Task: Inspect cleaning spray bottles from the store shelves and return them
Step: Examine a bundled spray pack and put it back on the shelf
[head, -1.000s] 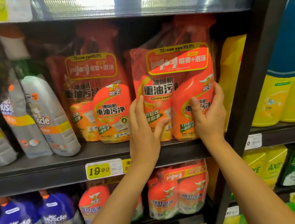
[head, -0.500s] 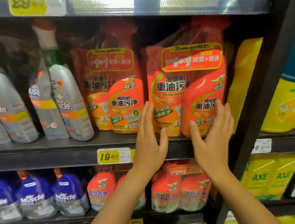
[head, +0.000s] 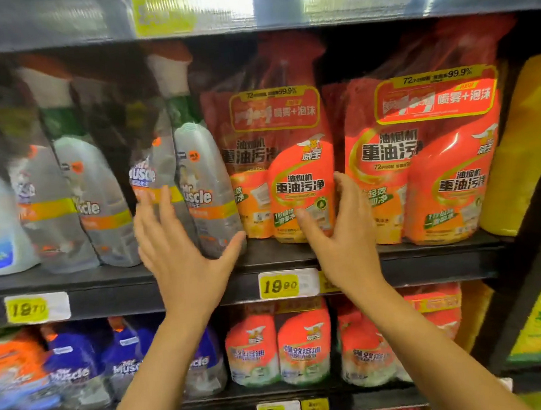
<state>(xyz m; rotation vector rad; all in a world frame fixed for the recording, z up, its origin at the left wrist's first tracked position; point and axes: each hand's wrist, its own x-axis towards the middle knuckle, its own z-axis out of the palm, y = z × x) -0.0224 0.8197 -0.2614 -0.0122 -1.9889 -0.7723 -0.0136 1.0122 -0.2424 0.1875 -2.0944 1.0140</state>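
Between the two hands stands an orange twin-pack of spray cleaner (head: pixel 280 178), upright on the dark shelf (head: pixel 428 257) and wrapped in clear film with a red banner across its top. Both hands are released, with fingers straight and spread, and neither grasps anything.

The left hand (head: pixel 182 253) is raised palm-forward before a grey Mr Muscle bottle (head: pixel 208 190). Its thumb points toward that bottle's base, and whether it touches cannot be told. More grey bottles (head: pixel 98 212) lean in a row beyond this hand's outer side.

The right hand (head: pixel 346 237) is held up at the right edge of the orange twin-pack, its thumb lying across the pack's lower front. Its fingers reach up along the gap between this pack and a second orange twin-pack (head: pixel 431 166), which stands just beyond the hand's outer side. Contact there is unclear. Farther out on that side is a yellow bottle (head: pixel 524 152).

Below the wrists, on the shelf edge, a yellow price tag (head: pixel 280 285) reads 19.90. Under the forearms, on the lower shelf, blue Mr Muscle bottles (head: pixel 74 365) stand under the left arm. Orange-and-white packs (head: pixel 280 346) stand between the arms. Motion blur softens the whole view.
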